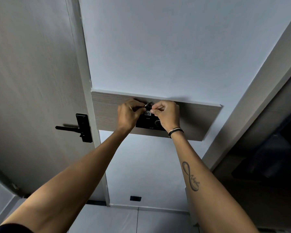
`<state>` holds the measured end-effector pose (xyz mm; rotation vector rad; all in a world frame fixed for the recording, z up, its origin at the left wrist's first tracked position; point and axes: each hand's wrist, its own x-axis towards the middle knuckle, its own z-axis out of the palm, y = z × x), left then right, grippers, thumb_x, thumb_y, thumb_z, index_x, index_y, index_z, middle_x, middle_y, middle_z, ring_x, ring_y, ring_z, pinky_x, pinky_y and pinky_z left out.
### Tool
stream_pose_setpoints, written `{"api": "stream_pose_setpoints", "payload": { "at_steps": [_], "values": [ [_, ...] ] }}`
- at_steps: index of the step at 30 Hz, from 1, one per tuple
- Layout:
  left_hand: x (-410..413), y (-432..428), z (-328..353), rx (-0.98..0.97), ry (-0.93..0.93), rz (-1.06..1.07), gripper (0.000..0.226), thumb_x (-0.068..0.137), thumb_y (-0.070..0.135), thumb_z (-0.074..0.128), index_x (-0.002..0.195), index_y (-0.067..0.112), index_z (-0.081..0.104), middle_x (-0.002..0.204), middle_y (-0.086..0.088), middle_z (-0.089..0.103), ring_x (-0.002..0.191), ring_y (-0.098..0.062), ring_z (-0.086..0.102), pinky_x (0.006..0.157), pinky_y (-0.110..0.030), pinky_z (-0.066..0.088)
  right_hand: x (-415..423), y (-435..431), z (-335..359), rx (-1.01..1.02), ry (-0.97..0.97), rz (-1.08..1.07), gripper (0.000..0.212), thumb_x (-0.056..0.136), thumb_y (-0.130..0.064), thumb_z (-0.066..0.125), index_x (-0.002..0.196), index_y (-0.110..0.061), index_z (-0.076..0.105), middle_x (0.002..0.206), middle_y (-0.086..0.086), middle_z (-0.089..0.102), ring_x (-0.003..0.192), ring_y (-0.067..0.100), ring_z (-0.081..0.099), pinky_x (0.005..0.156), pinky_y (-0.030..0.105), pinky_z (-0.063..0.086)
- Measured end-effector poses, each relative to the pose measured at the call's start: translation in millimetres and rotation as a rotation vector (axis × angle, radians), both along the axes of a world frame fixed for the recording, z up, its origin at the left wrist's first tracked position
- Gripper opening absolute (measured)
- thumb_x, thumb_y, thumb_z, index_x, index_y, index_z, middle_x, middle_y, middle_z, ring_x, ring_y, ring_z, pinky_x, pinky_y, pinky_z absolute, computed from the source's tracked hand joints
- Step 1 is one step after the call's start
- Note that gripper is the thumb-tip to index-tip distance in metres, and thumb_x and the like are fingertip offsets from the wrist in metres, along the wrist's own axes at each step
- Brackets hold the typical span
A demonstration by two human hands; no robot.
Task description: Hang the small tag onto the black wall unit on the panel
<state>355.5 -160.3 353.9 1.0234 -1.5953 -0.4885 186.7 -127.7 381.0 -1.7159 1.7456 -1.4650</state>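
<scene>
A small white tag [147, 113] with dark markings hangs from a metal ring [147, 105] in front of the black wall unit [148, 123]. The unit is fixed to a wood-grain panel [107, 111] on the white wall. My left hand [128, 115] pinches the ring from the left. From the right, my right hand [167, 115] pinches the tag's top edge. Both hands cover the unit's upper part and sides; a round knob [157, 122] shows at its lower right.
A grey door [32, 81] with a black lever handle [69, 128] stands to the left. A dark cabinet or frame [267, 157] runs along the right. A black wall socket [135, 198] sits low on the wall above the tiled floor.
</scene>
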Motion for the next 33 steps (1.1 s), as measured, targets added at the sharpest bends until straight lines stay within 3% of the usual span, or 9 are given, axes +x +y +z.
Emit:
{"api": "stream_pose_setpoints", "payload": {
  "at_steps": [4, 10, 18, 33],
  "values": [
    [-1.3, 1.8, -1.3, -0.01, -0.058, 0.013, 0.012, 0.081, 0.014, 0.084, 0.093, 0.012, 0.086, 0.097, -0.003, 0.083, 0.088, -0.018, 0.076, 0.083, -0.04, 0.061, -3.1, 0.8, -1.0, 0.027, 0.131, -0.059, 0.01, 0.073, -0.019, 0.089, 0.076, -0.021, 0.079, 0.074, -0.007, 0.077, 0.07, 0.01, 0.072, 0.073, 0.034, 0.062],
    [-2.2, 1.7, 1.5, -0.028, -0.133, 0.018, 0.011, 0.082, 0.012, 0.085, 0.092, 0.012, 0.086, 0.096, -0.005, 0.083, 0.087, -0.02, 0.076, 0.08, -0.03, 0.057, -5.0, -1.5, 0.5, 0.082, 0.179, -0.052, 0.01, 0.074, -0.015, 0.088, 0.074, -0.018, 0.079, 0.072, -0.003, 0.077, 0.066, 0.013, 0.071, 0.069, 0.033, 0.06],
    [-1.6, 6.5, 0.8, -0.03, -0.2, 0.046, 0.012, 0.082, 0.012, 0.086, 0.094, 0.01, 0.086, 0.096, -0.006, 0.084, 0.081, -0.023, 0.077, 0.079, -0.042, 0.063, 1.8, 4.1, -5.0, 0.048, 0.254, -0.082, 0.009, 0.077, -0.01, 0.085, 0.074, -0.017, 0.079, 0.077, -0.001, 0.079, 0.067, 0.01, 0.063, 0.068, 0.026, 0.052],
    [5.1, 21.6, 8.2, -0.058, -0.366, 0.111, 0.018, 0.089, 0.012, 0.081, 0.106, 0.011, 0.084, 0.106, -0.006, 0.083, 0.086, -0.024, 0.078, 0.085, -0.038, 0.063, -3.6, 18.6, 0.0, 0.004, 0.373, -0.052, 0.007, 0.089, -0.011, 0.075, 0.086, -0.017, 0.078, 0.09, 0.0, 0.079, 0.083, 0.018, 0.073, 0.074, 0.031, 0.06]
  ]
}}
